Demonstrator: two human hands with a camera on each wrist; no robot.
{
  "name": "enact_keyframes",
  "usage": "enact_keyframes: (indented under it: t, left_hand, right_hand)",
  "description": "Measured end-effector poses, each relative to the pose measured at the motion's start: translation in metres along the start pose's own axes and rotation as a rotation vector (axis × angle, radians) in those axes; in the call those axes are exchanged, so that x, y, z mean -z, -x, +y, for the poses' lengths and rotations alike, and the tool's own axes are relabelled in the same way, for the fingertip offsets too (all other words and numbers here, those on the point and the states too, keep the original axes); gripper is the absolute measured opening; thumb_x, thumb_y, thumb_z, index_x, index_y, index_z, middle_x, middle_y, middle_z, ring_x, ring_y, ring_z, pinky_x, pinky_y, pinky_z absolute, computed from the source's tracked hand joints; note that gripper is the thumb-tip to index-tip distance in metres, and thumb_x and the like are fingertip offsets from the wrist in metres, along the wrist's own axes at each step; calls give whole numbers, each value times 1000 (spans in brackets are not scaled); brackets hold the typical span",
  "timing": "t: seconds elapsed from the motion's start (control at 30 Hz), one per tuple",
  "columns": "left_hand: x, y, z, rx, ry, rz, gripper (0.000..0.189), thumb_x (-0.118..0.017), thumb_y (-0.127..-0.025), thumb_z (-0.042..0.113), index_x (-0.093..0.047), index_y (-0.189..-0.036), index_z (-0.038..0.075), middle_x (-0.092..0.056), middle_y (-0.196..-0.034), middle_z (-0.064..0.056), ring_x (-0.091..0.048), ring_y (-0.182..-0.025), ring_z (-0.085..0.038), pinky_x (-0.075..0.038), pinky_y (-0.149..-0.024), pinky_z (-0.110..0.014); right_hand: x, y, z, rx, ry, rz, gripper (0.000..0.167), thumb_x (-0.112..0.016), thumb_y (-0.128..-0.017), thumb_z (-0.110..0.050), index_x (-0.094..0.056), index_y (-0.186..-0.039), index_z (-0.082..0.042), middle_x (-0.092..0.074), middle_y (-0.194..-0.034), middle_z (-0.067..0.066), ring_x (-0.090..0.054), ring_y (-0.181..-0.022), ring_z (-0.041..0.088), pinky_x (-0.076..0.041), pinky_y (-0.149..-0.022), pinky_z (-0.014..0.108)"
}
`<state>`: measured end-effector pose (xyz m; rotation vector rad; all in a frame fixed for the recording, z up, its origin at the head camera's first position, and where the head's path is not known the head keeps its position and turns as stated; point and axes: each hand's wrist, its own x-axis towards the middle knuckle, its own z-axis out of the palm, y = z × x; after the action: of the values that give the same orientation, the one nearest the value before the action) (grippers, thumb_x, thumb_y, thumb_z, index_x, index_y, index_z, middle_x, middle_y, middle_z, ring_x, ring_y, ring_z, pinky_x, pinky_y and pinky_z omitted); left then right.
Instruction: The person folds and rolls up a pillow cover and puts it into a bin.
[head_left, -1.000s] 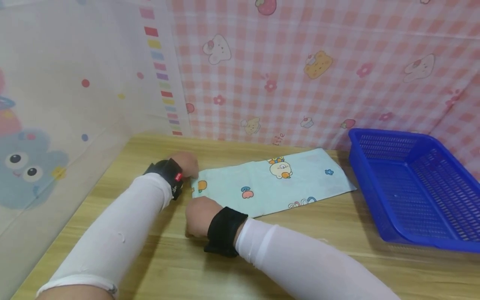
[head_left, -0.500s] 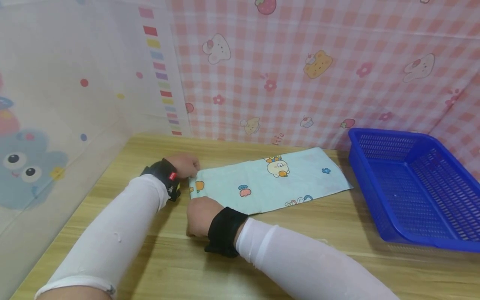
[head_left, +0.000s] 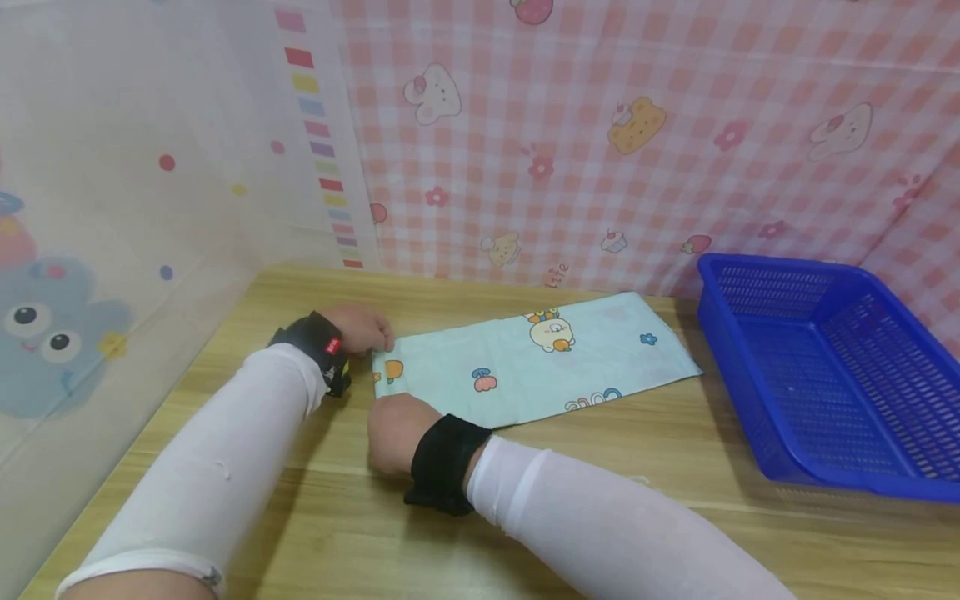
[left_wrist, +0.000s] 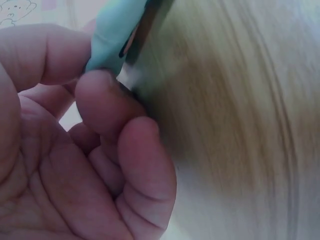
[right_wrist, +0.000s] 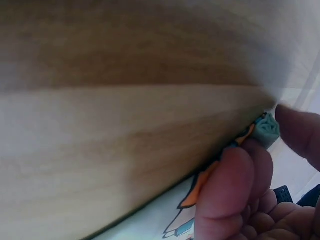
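A pale mint cloth [head_left: 517, 362] with cartoon prints lies folded into a long strip on the wooden table. At its far left corner, my left hand [head_left: 358, 327] pinches the edge. The left wrist view has the cloth corner [left_wrist: 112, 37] between thumb and finger, the other fingers curled below. My right hand [head_left: 399, 435] holds the near left corner, which it hides in the head view. Seen from the right wrist, the cloth's end [right_wrist: 266, 130] shows several tight layers, with the thumb [right_wrist: 299, 131] on one side and curled fingers [right_wrist: 225, 185] on the other.
A blue plastic basket [head_left: 776, 417] stands on the table [head_left: 315, 500] to the right of the cloth. A pink checked curtain [head_left: 480, 150] hangs behind, and a white printed sheet [head_left: 195, 225] hangs along the left side.
The cloth has slid slightly to the left, with both hands on its left end. My left hand has shifted a little left, the right one barely. The basket stays put.
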<state>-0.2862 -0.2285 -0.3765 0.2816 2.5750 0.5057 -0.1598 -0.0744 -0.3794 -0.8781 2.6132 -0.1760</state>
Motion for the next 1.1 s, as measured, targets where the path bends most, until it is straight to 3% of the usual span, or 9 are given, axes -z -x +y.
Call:
enact_keyframes:
  t: [0.2,0.33,0.6,0.8,0.97,1.1]
  left_hand:
    - [5,3,-1,14,25,-19,19,-61,-100,20,-76,-106,9,-62,-84,-3,-56,-78,-18,-45,-72,-29]
    - [8,3,-3,20,50,-52,25,-59,-97,14,-76,-114,7,-63,-82,-2,-57,-76,-18,-46,-70,-28]
    - [9,-2,-12,58,87,-59,45,-58,-79,-6,-77,-117,8,-70,-101,-9,-56,-72,-21,-47,-60,-27]
    - [9,-5,-15,60,79,-60,42,-61,-81,-5,-77,-117,8,-71,-101,-8,-58,-72,-21,-48,-61,-27]
    - [9,-6,-16,52,50,-69,38,-62,-84,-3,-77,-117,9,-69,-88,-6,-59,-70,-19,-49,-61,-27]
    - [9,-5,-15,53,45,-67,35,-63,-85,-1,-77,-116,9,-68,-82,-4,-59,-69,-19,-49,-61,-27]
  right_hand:
    - [-1,0,0,19,27,3,13,-75,-93,-20,-70,-90,-8,-62,-81,0,-55,-68,13,-47,-62,23]
    - [1,0,0,7,17,-14,8,-70,-94,-16,-70,-94,-8,-62,-83,1,-56,-69,14,-48,-62,24]
    - [0,-3,3,-14,-38,-61,12,-66,-97,-13,-68,-86,-9,-58,-78,0,-52,-64,15,-43,-56,25]
    - [4,2,5,-12,-32,-71,7,-65,-99,-10,-68,-94,-6,-57,-82,1,-52,-67,16,-44,-59,24]
    - [4,0,7,-31,-53,-56,6,-68,-98,-11,-68,-95,-6,-58,-81,2,-53,-67,16,-44,-60,24]
    - [3,0,7,7,3,-36,7,-68,-99,-12,-70,-95,-7,-61,-83,1,-54,-68,16,-45,-62,24]
